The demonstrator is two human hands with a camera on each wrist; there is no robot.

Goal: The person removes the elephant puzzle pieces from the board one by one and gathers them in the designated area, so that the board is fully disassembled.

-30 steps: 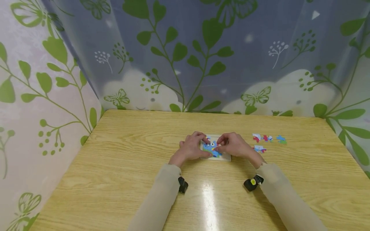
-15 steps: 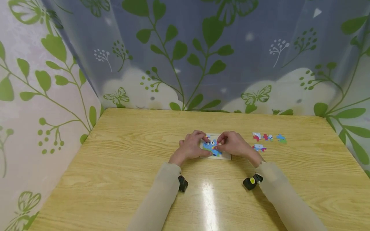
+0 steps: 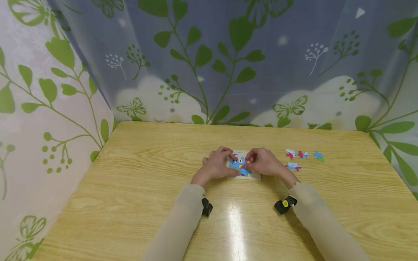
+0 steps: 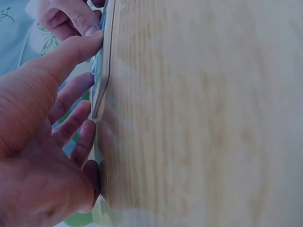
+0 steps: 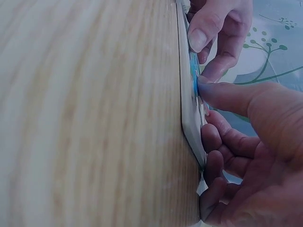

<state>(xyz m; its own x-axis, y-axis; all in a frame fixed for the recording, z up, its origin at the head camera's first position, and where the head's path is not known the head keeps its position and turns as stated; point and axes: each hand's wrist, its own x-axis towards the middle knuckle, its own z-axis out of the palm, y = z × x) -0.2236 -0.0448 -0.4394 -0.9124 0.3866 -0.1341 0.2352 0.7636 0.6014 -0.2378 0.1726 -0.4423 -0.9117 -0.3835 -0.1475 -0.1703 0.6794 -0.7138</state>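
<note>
what worries us most is the tray (image 3: 256,177). it lies flat on the desk (image 3: 156,156), and if the right hand (image 3: 263,164) shoves sideways instead of down, we reckon it could skid. the left hand (image 3: 214,165) looks like the only brake: thumb fairly straight at the near side, fingers loosely spread over the left side, resting or pressing rather than clutching. how hard, we can't tell.

the right hand is curled in, thumb and index seemingly pinching a puzzle piece (image 3: 246,161) at the tray's right half. fingertips hide most of it, so we can't judge the fit. if it's turned wrong or one edge rides up on a neighbour, pressing might pop the blue section (image 3: 236,168) loose.

container-wise, the tray's the only one we can spot: shallow, pale, thin rim. that blue section sits inside, a cartoon figure with eyes and some green low on the left, and bare base shows at the near right corner. outside it, right of the right hand, we've got a red-and-white piece (image 3: 290,153), a small red one (image 3: 302,154) just beside it, a blue-and-green piece (image 3: 318,156) farther right, and a mixed-colour piece (image 3: 294,167) near the wrist, which a careless sleeve could knock.
</note>
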